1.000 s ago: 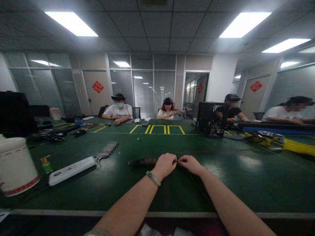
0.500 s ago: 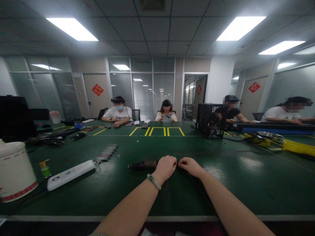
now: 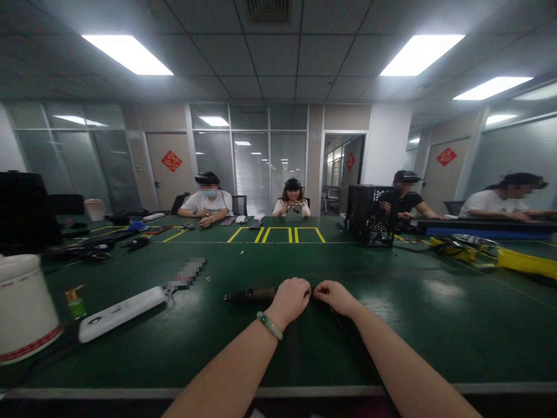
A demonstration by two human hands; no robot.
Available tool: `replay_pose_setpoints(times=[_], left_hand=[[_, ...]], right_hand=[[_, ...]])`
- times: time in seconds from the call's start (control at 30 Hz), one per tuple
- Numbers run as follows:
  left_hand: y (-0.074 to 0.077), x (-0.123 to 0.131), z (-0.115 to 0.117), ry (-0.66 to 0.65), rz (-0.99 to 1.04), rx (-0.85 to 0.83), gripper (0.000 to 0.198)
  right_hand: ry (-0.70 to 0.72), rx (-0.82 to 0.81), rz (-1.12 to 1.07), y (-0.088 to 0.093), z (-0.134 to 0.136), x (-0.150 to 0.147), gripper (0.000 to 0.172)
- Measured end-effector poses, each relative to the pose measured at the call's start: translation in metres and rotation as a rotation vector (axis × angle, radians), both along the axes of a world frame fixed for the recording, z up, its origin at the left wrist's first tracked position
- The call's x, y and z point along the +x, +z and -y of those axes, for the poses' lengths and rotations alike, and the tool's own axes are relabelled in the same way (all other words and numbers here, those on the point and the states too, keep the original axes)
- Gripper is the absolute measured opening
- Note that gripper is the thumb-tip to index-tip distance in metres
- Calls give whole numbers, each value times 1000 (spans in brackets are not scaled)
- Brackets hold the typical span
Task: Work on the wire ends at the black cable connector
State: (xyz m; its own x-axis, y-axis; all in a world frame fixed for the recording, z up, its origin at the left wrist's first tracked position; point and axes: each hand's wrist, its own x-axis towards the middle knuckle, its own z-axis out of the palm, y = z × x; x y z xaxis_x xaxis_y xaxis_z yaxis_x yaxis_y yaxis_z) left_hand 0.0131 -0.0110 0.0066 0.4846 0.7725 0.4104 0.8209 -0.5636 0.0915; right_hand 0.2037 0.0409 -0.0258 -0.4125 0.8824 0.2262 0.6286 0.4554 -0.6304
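Note:
A dark, cylindrical electric screwdriver [image 3: 252,295] lies on the green table, its narrow metal tip pointing left. My left hand [image 3: 292,301], with a jade-coloured bangle [image 3: 270,326] on its wrist, is closed over the tool's right-hand end and hides that part. Just to the right, my right hand [image 3: 335,297] is pinched, with its fingertips almost meeting the left ones. A black cord [image 3: 348,332] runs from beneath my right hand toward the table's front edge. The small part between the two sets of fingertips is too small to make out.
At left stand a white container [image 3: 26,307], a small green pump bottle [image 3: 75,303] and a white power strip [image 3: 124,313]. A black computer case [image 3: 371,215] is at the back right, near yellow straps [image 3: 524,262]. Several people sit around the table.
My hands stay at the screwdriver's right end with almost no movement. The camera view has shifted slightly. The person opposite has lowered the grey object they hold a little.

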Motion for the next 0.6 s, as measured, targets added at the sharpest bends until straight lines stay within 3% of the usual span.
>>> replay_pose_setpoints(times=[0.6], left_hand=[[2,5,7,71,3,-46,15]], right_hand=[[-93,23,19,1,4,-3,16]])
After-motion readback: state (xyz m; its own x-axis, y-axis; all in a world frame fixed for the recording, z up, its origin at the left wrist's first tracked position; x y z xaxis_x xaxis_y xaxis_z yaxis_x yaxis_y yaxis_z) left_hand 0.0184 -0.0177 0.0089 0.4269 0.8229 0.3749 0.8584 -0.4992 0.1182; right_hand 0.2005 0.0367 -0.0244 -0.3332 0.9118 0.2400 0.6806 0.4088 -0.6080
